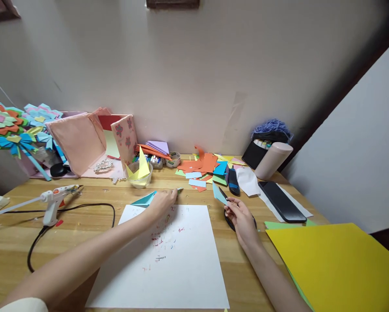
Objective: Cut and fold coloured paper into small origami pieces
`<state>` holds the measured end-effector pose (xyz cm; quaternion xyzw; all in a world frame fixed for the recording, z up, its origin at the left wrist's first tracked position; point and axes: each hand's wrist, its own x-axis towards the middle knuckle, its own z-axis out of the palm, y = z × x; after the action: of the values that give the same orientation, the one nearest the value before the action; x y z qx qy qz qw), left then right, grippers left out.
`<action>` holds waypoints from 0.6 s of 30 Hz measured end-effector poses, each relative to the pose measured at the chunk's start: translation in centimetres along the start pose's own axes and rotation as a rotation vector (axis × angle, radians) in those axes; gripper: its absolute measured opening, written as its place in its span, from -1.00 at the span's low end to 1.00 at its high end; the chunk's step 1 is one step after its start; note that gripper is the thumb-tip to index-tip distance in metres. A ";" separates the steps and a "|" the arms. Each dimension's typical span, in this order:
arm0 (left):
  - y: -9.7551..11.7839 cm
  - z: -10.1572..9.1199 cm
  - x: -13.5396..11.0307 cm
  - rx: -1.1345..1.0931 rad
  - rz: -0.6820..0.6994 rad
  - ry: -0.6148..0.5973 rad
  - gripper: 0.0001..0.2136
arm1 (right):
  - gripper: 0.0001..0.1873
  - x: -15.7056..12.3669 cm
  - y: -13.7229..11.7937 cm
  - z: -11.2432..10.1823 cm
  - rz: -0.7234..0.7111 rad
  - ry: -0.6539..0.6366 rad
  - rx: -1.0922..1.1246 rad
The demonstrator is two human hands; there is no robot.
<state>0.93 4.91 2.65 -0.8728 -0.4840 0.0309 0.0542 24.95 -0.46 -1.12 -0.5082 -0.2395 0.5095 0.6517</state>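
Note:
My left hand (163, 201) reaches over the top edge of a white paper sheet (187, 277) marked with coloured scribbles. Its fingers are closed together, with a small dark-greenish tip showing just past them; what they hold is unclear. A folded teal paper piece (145, 200) lies beside the left hand, partly hidden by it. Right of the sheet, my right hand (241, 216) grips a light blue paper piece (219, 195), with a dark pointed tool (223, 193) against it. A black rounded shape (228, 222) shows under the right hand, mostly covered.
A glue gun (54, 203) and its black cord lie at left. At the back stand a pink box (75, 141), paper flowers (40, 113), and a clear bowl (140, 180). Coloured scraps (207, 162), a stapler (233, 181), a phone (282, 201) and yellow sheets (340, 264) lie rightward.

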 end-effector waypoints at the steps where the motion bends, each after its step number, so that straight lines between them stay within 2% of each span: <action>1: -0.3 -0.5 -0.1 0.001 -0.014 0.034 -0.70 | -0.62 -0.1 0.0 0.1 -0.003 -0.011 -0.010; 5: -1.5 -1.5 -1.0 -0.019 -0.159 0.304 -0.61 | -0.69 -1.1 0.2 0.7 0.014 -0.149 -0.095; 6: -1.6 -1.4 -1.3 -0.037 -0.206 0.335 -0.61 | -0.70 -1.4 0.4 1.0 0.034 -0.198 -0.125; 8: -1.4 -0.9 -1.8 -0.114 -0.243 0.319 -0.62 | -0.70 -2.1 0.9 1.6 0.066 -0.289 -0.186; 9: -1.0 -0.8 -2.2 -0.186 -0.216 0.296 -0.64 | -0.69 -2.4 1.2 1.9 0.071 -0.325 -0.218; 11: 0.2 -1.4 -3.2 -0.428 -0.073 0.270 -0.66 | -0.68 -2.8 1.8 2.4 0.043 -0.382 -0.281; 13: 1.7 -3.3 -5.0 -0.744 0.086 0.292 -0.65 | -0.68 -3.0 2.2 2.7 0.001 -0.408 -0.323; 16: 3.6 -6.9 -9.2 -1.101 0.331 0.286 -0.55 | -0.68 -2.8 2.7 2.9 -0.034 -0.400 -0.342; 18: 4.3 -8.2 -12.6 -1.141 0.376 0.286 -0.41 | -0.69 -2.6 2.9 3.1 -0.052 -0.387 -0.350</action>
<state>-1.24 -8.53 10.29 -0.8301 -0.2500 -0.3411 -0.3635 20.21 -1.69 -2.12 -0.4998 -0.4573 0.5311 0.5088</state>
